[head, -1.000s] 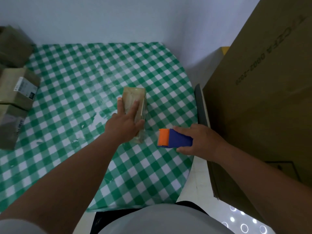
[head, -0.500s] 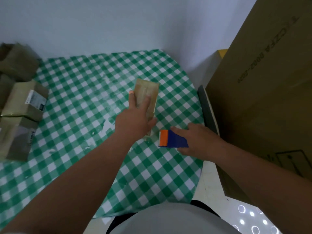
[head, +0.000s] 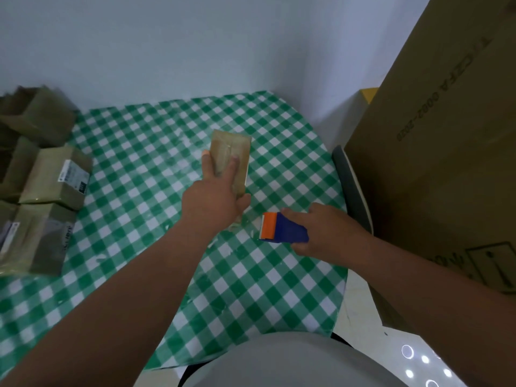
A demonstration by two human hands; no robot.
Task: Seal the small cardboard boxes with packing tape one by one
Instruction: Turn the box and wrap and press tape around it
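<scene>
A small cardboard box [head: 231, 160] sits near the middle of a green checked table [head: 139, 219]. The left hand [head: 213, 203] grips it from the near end, fingers spread along its top and thumb wrapped round its right side. Just to the right, the right hand [head: 321, 233] clenches a blue and orange tape dispenser [head: 282, 228], held apart from the box. The taping of this box seems finished or nearly so; next it likely joins the other boxes [head: 53, 180] stacked at far left.
</scene>
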